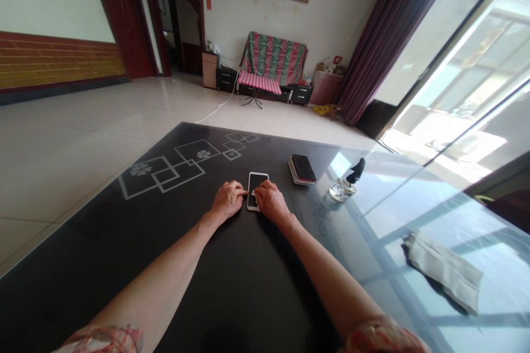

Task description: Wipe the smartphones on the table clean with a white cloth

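A white-framed smartphone (257, 180) lies face up on the dark glossy table (232, 287). My left hand (228, 199) rests at its left edge, fingers curled, with the fingertips pressed against the frame. Over the right part of the screen is my right hand (271, 202), its fingers closed on a small white piece of cloth or tissue (254, 193) that touches the glass. Most of that white piece is hidden beneath the fingers. The phone's lower right side is covered by the same hand.
Right of the phone sits a stack of phones (303, 169), a black one on top. A clear glass bottle (343, 191) with a black top stands farther right. A crumpled grey cloth (445, 270) lies near the right side. Beyond the table is a pink-striped stool (260, 83).
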`<state>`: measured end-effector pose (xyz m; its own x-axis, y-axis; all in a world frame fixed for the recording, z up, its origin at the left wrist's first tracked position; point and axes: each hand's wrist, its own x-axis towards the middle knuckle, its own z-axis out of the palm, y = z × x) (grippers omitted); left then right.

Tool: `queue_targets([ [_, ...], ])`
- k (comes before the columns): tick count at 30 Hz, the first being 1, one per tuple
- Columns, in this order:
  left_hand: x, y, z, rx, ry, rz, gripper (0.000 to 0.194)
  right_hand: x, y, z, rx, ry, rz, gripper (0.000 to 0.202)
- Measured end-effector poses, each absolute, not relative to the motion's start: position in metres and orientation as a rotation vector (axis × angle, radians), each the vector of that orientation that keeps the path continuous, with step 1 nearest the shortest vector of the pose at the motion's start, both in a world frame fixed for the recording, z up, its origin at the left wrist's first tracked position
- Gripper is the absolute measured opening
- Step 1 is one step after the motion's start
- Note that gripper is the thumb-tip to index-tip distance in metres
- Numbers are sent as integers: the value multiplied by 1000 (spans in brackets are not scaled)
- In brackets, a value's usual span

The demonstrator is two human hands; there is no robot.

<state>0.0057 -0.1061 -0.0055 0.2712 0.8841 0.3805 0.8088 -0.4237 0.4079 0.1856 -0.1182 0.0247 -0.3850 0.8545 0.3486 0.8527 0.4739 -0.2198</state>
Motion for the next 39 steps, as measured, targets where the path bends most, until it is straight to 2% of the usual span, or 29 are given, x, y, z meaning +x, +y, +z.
queue_targets([
  [15,8,-101,-5,2339,1594,847,40,187,-50,28,-1636,-2220,-72,28],
  [28,9,-100,-2,2343,1593,886,37,192,-122,24,-1412,-2345,-48,26],
  [39,11,-97,-4,2308,1594,886,38,189,-47,25,-1571,-2232,-82,28],
])
